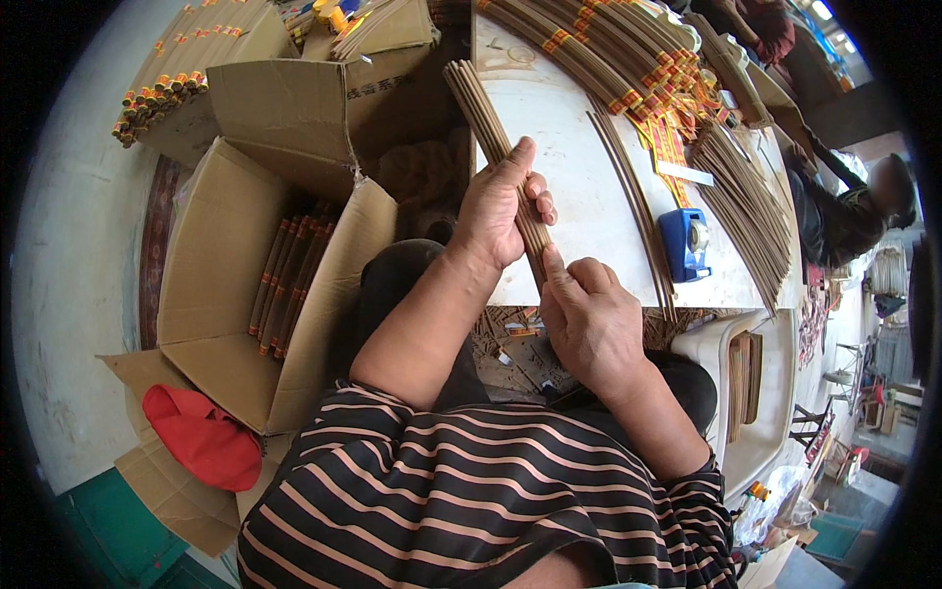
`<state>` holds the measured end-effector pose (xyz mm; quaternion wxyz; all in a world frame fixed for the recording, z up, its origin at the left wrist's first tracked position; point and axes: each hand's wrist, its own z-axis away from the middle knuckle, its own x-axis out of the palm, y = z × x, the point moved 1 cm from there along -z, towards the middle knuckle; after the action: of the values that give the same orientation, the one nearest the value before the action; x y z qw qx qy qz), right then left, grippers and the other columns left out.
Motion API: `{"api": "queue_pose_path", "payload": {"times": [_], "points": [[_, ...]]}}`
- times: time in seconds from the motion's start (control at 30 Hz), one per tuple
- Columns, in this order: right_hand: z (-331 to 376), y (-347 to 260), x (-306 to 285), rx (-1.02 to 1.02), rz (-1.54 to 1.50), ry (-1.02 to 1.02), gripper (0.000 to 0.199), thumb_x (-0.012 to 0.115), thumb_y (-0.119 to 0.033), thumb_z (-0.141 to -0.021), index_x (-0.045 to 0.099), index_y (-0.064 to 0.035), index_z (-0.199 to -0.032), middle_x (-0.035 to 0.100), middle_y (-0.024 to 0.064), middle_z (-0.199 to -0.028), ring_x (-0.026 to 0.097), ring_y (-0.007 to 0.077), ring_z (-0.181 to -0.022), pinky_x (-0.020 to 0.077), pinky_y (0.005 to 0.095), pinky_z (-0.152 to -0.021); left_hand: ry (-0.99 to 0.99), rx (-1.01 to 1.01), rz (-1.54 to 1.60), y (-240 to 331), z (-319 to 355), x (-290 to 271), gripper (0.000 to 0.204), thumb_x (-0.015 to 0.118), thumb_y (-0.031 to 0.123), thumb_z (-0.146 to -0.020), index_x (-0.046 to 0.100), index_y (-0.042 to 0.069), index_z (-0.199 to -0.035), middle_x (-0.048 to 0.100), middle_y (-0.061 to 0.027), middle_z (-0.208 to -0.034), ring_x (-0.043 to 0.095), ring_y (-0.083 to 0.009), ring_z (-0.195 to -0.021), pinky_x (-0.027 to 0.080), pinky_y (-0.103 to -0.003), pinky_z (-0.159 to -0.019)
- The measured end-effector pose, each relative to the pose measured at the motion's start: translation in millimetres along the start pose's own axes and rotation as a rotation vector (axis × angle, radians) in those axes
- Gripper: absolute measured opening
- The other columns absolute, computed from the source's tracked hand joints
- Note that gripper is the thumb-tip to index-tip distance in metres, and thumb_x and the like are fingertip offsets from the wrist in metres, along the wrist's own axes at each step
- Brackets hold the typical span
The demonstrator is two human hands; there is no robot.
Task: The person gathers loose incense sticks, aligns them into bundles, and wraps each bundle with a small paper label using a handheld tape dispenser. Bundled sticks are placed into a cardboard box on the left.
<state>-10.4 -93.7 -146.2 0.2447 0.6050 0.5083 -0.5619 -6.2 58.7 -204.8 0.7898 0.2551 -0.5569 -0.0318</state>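
A bundle of brown incense sticks (478, 113) slants across the front of me, its far end over the left edge of the white table (549, 118). My left hand (498, 206) is wrapped round the middle of the bundle, thumb on top. At the bundle's near end, my right hand (594, 319) closes on it with the thumb pressed along the sticks. Loose incense sticks (633, 206) lie on the table beyond my right hand. Near them stands a blue tape dispenser (684, 245) with a roll of tape. More loose sticks (751, 211) are spread to its right.
Wrapped incense bundles (618, 49) with red and yellow bands pile at the table's back. An open cardboard box (221, 265) on my left holds several bundles; a red cloth (203, 437) lies beside it. A white tub (770, 393) holds sticks. Another person (844, 211) sits at right.
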Motion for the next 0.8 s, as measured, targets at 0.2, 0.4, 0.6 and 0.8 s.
{"api": "queue_pose_path", "payload": {"times": [0.2,0.4,0.6,0.8], "points": [[9.1,20.1,-11.0,0.062,-0.382,0.213,0.033,0.061,0.005,-0.076,0.061,-0.0032,-0.108,0.059,0.0141,-0.087,0.06,0.0225,-0.072,0.049,0.0286,-0.063,-0.188,0.149,-0.08,21.8,10.0,26.2,0.024,0.062,0.011,-0.08,0.044,0.012,-0.063,0.044,0.0021,-0.053,0.045,-0.0089,-0.043,0.039,-0.026,-0.039],[34.1,45.3,-23.5,0.183,-0.417,0.344,0.025,0.061,0.005,-0.076,0.062,-0.0006,-0.101,0.06,0.0132,-0.081,0.061,0.0202,-0.067,0.0489,0.0267,-0.06,-0.409,0.613,-0.603,42.7,24.1,99.8,0.019,0.059,0.005,-0.081,0.048,0.012,-0.067,0.045,0.0035,-0.053,0.048,-0.0065,-0.043,0.041,-0.021,-0.039],[54.8,53.8,-21.8,0.293,-0.494,0.322,0.021,0.059,0.004,-0.079,0.063,-0.001,-0.099,0.059,0.0104,-0.081,0.058,0.0177,-0.072,0.0462,0.0252,-0.065,-0.26,0.637,-1.074,-5.6,-9.2,79.7,0.022,0.062,0.003,-0.081,0.047,0.01,-0.065,0.05,0.0028,-0.057,0.048,-0.0049,-0.049,0.042,-0.021,-0.045],[57.4,60.3,-19.3,0.253,-0.468,0.367,0.019,0.062,0.002,-0.077,0.063,0.0,-0.096,0.06,0.0127,-0.079,0.061,0.0211,-0.068,0.0489,0.0275,-0.06,-0.219,0.754,-1.245,-14.6,-10.0,73.6,0.014,0.064,0.009,-0.078,0.052,0.002,-0.076,0.055,-0.0075,-0.06,0.056,-0.0147,-0.058,0.047,-0.03,-0.056]]}}
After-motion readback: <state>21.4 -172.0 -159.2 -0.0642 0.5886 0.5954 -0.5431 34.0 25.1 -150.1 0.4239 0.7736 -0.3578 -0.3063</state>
